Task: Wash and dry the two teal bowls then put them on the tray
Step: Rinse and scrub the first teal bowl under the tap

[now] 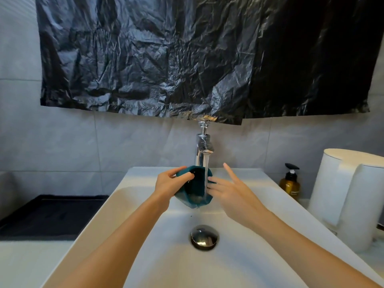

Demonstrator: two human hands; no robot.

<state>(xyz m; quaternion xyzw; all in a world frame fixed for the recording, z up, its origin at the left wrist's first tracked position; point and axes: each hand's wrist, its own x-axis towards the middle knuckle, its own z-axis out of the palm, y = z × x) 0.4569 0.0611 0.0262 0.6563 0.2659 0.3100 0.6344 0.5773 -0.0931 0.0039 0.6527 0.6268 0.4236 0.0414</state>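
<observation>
The left hand (166,185) holds a teal bowl (195,188) over the back of the white sink (145,235), right under the tap (202,146). The fingers wrap round the bowl's left rim, w/ the thumb on top. The bowl is tipped on its side, so its open part faces the right hand (230,194). Water (206,175) runs down from the tap into the bowl and drips off the bowl's low edge into the sink.

The right hand is open, fingers spread wide. The pointer finger sticks up and the other fingertips touch the bowl's right rim, in the water. It holds nothing.

Only 1 teal bowl shows here.

The shiny drain plug (204,238) sits in the middle of the sink, nearer the person than the bowl. A dark tray (52,215) lies on the counter by the sink's left edge. Near the sink's back right corner stands a brown pump bottle (289,182) w/ a black top; it has a label, but the words are too small to read. A white kettle (349,196) stands at the right edge. A big black plastic sheet (197,55) hangs on the wall above the tap.
</observation>
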